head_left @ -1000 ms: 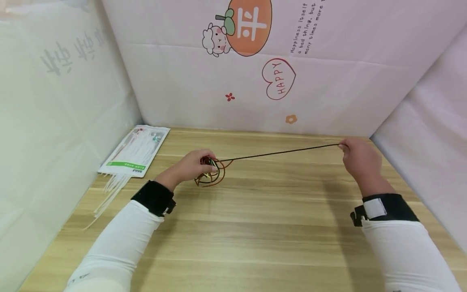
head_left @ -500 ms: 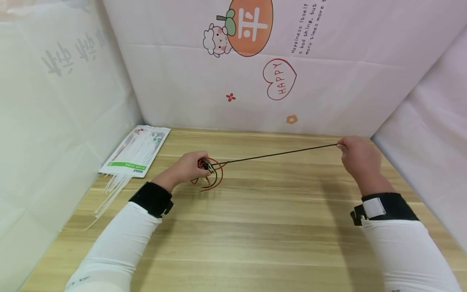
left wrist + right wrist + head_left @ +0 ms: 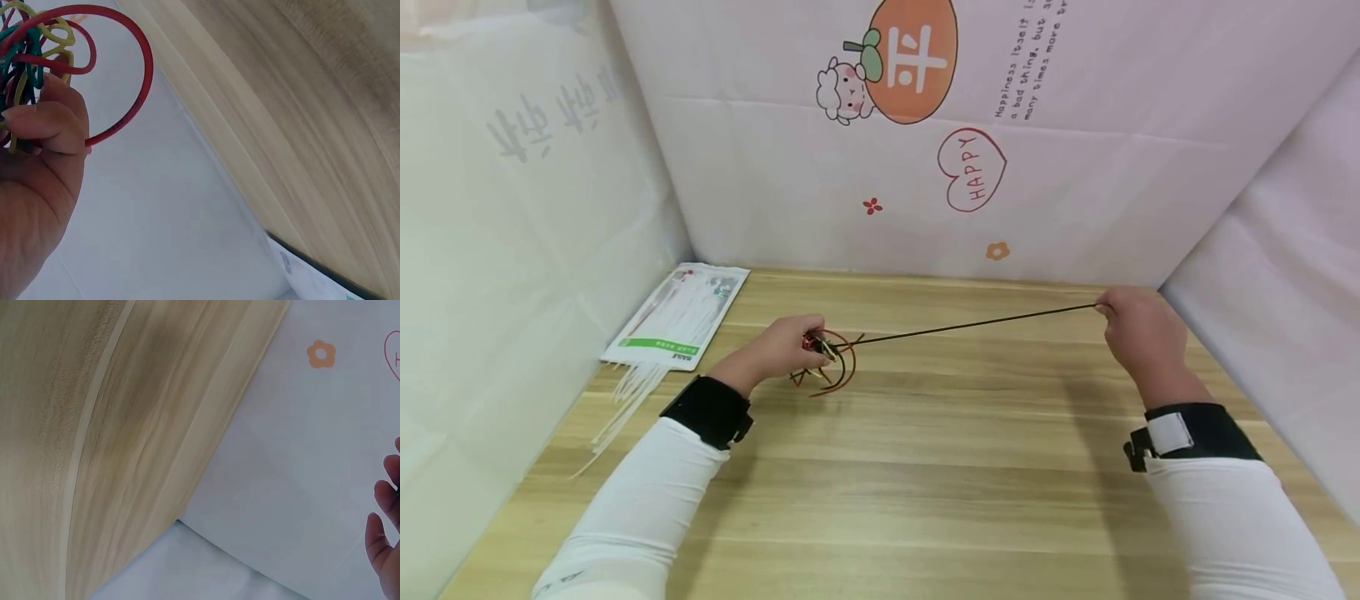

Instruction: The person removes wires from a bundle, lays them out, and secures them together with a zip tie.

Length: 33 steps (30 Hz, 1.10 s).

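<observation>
We see both hands at work over the wood-grained table [image 3: 925, 475]. At the centre-left, the left hand [image 3: 785, 344] grips a tangled wire bundle [image 3: 817, 342], with fingers and thumb closed around it, while loose loops hang out on the right and near sides; we cannot tell whether the lowest ones touch the tabletop. From the left wrist we make out red, yellow and green strands, and a large red loop [image 3: 148, 62] arching out beside the fingers. A single black wire [image 3: 977, 324] runs straight from the bundle, rising slightly toward the far right, where the right hand [image 3: 1145, 335] pinches its end. From the right wrist we get only part of that hand at the edge. In the far left corner we find a white packet [image 3: 673, 312] with a green stripe lying flat, thin white strips [image 3: 634, 390] sticking out of its near end, well apart from the bundle.
</observation>
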### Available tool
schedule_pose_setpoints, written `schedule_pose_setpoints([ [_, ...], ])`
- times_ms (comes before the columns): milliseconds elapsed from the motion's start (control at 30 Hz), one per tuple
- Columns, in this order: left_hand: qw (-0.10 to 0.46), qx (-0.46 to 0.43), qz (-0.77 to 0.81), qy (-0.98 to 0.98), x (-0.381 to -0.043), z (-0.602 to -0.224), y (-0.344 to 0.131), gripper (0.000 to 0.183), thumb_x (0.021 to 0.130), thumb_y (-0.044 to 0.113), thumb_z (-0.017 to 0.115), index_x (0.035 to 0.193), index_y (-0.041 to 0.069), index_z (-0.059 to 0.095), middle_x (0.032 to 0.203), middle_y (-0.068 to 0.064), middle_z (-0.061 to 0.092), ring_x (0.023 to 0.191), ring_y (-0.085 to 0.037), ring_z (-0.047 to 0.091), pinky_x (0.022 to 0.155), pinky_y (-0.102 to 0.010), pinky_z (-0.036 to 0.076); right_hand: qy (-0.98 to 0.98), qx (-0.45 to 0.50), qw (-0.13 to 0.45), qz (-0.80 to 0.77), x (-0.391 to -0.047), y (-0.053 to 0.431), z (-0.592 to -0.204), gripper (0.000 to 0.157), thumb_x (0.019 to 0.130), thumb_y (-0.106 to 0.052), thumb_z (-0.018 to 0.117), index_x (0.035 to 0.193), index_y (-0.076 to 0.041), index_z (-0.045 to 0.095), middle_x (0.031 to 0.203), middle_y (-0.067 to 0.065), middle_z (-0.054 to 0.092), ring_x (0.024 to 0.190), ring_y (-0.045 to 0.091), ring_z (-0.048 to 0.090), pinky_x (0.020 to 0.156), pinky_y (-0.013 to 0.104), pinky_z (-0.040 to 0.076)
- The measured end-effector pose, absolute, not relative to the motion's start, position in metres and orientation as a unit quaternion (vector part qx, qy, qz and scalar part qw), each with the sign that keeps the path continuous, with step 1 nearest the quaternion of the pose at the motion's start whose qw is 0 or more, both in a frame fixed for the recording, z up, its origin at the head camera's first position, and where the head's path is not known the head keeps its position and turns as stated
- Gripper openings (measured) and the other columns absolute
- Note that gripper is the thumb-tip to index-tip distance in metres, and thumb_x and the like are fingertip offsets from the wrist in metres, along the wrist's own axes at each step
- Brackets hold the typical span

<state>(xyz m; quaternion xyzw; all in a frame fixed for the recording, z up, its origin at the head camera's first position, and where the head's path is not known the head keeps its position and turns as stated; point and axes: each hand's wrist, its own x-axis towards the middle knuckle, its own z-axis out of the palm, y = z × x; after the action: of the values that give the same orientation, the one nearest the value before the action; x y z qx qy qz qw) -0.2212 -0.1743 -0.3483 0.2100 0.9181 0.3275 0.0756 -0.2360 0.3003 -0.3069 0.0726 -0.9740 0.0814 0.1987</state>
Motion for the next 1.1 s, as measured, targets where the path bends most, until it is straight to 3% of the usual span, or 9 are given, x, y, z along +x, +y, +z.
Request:
schedule_pose_setpoints([
  [567,0.045,0.221,0.343,0.912,-0.218,-0.347,-0.178,0.026,0.083,0.011,0.074,0.085,0.008,0.048,0.073,-0.002,0.05,0.068,-0.017,0.046,0.062,-0.03,0.039,-0.97,0.074,0.217,0.08,-0.239,0.312,-0.309,0.015,0.096,-0.008,0.054,0.104,-0.002,0.065,0.107,0.027,0.064,0.096,0.047,0.058,0.065,0.06,0.044],
  [733,0.06,0.232,0.365,0.9,-0.217,-0.348,-0.176,0.027,0.083,0.005,0.074,0.092,0.006,0.048,0.088,-0.007,0.06,0.078,-0.02,0.053,0.068,-0.032,0.044,-0.972,0.068,0.204,0.094,-0.241,0.312,-0.312,0.017,0.098,-0.009,0.052,0.106,0.0,0.064,0.108,0.029,0.062,0.098,0.048,0.056,0.069,0.061,0.043],
  [933,0.1,0.255,0.403,0.873,-0.219,-0.347,-0.174,0.043,0.086,0.0,0.067,0.127,0.001,0.058,0.117,-0.017,0.065,0.102,-0.026,0.062,0.081,-0.034,0.05,-0.972,0.06,0.2,0.106,-0.242,0.311,-0.313,0.018,0.098,-0.009,0.052,0.107,0.002,0.064,0.109,0.031,0.061,0.099,0.049,0.055,0.074,0.06,0.043],
  [1100,0.142,0.238,0.406,0.871,-0.219,-0.351,-0.175,0.033,0.087,0.0,0.066,0.12,0.002,0.066,0.113,-0.012,0.067,0.094,-0.017,0.061,0.076,-0.028,0.05,-0.972,0.075,0.2,0.102,-0.244,0.31,-0.312,0.021,0.1,-0.009,0.05,0.111,0.004,0.062,0.11,0.03,0.06,0.098,0.049,0.056,0.076,0.059,0.044],
])
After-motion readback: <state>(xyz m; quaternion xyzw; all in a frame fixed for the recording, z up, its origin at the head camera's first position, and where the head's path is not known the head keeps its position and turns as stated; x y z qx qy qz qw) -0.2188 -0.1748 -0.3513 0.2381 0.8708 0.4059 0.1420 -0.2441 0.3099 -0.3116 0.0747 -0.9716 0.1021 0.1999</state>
